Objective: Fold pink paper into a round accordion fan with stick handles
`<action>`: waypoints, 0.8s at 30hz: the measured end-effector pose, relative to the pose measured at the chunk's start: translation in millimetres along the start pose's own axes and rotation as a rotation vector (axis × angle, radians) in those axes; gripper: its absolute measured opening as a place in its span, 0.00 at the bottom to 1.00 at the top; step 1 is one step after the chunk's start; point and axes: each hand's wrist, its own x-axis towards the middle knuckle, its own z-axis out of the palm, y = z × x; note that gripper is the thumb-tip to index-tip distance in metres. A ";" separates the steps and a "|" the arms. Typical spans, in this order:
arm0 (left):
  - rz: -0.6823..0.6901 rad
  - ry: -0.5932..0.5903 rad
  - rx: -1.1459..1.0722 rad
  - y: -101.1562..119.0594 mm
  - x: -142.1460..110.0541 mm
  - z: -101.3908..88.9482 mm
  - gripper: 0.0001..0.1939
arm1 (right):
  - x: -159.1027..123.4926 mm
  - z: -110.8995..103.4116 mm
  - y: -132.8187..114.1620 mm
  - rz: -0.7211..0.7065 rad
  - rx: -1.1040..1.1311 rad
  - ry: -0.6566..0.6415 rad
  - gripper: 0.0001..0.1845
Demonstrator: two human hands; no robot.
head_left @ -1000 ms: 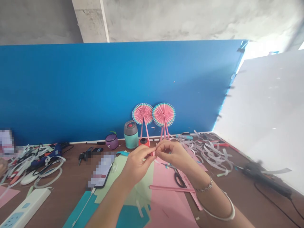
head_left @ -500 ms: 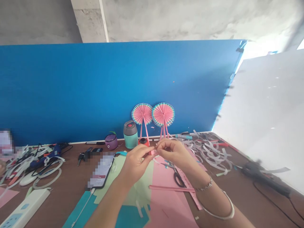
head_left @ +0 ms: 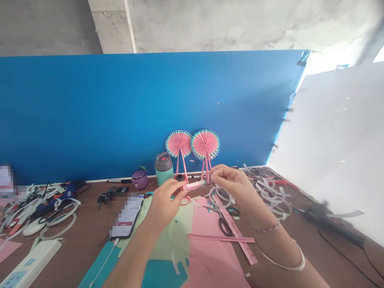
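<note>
My left hand (head_left: 165,202) pinches one end of a narrow pink folded paper piece (head_left: 195,185). The paper points to the right, its far end pale with a bluish tip. To the right of that tip is my right hand (head_left: 232,184), apart from the paper, thumb and fingers drawn together; anything between them is too small to make out. Below the hands, black-handled scissors (head_left: 224,225) lie beside a pink ruler (head_left: 237,232). A narrow pink strip (head_left: 220,238) crosses the ruler over pink paper (head_left: 213,264). Behind, two round pink pleated paper fans (head_left: 205,144) lean on the blue partition.
A phone (head_left: 128,216) lies left of green paper (head_left: 162,220). A teal flask (head_left: 164,174) and purple pot (head_left: 139,179) stand at the back. Curled white strips (head_left: 271,196) and a dark glue gun (head_left: 336,226) lie right; a power strip (head_left: 39,260) is front left.
My right hand has drawn away from my left, up and to the right. The pink folded paper, previously mostly covered by fingers, now shows in my left hand, which moved slightly left.
</note>
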 end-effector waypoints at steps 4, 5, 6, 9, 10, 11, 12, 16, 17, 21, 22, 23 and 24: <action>0.018 -0.043 0.042 5.2 -0.9 1.0 0.10 | -8.6 28.8 -1.9 -0.166 -0.280 -0.021 0.09; 0.024 -0.051 0.041 7.1 -1.1 1.3 0.10 | -10.1 35.0 -0.5 -0.205 -0.343 -0.013 0.09; 0.026 -0.059 0.035 9.0 -1.3 1.5 0.10 | -11.3 39.9 1.2 -0.244 -0.392 0.012 0.07; 0.019 -0.063 -0.002 14.2 -1.3 1.7 0.10 | -12.2 46.5 5.2 -0.305 -0.436 0.064 0.06; 0.017 -0.061 -0.014 15.2 -1.3 1.7 0.10 | -11.9 46.5 5.4 -0.308 -0.423 0.076 0.08; 0.018 -0.060 -0.024 15.6 -1.2 1.7 0.10 | -11.2 45.5 5.2 -0.304 -0.403 0.087 0.10; 0.020 -0.056 -0.030 15.4 -1.2 1.6 0.10 | -10.2 43.5 4.7 -0.293 -0.379 0.100 0.11; 0.031 0.008 -0.012 8.9 -0.7 0.3 0.10 | -1.6 23.1 7.6 -0.212 -0.239 0.213 0.14; 0.024 0.031 -0.005 6.5 -0.3 -0.5 0.10 | 1.7 14.6 11.1 -0.164 -0.188 0.262 0.14; -0.038 0.101 -0.016 -1.8 2.1 -4.8 0.10 | 15.3 -19.7 34.8 0.067 -0.209 0.460 0.20; -0.047 0.108 -0.022 -3.1 2.5 -5.6 0.09 | 17.5 -24.0 41.0 0.118 -0.366 0.419 0.19; -0.050 0.111 -0.026 -3.9 2.8 -6.3 0.09 | 18.8 -25.3 46.3 0.162 -0.596 0.311 0.18; -0.053 0.110 -0.028 -4.4 2.8 -6.8 0.09 | 19.0 -23.4 50.3 0.196 -0.817 0.222 0.17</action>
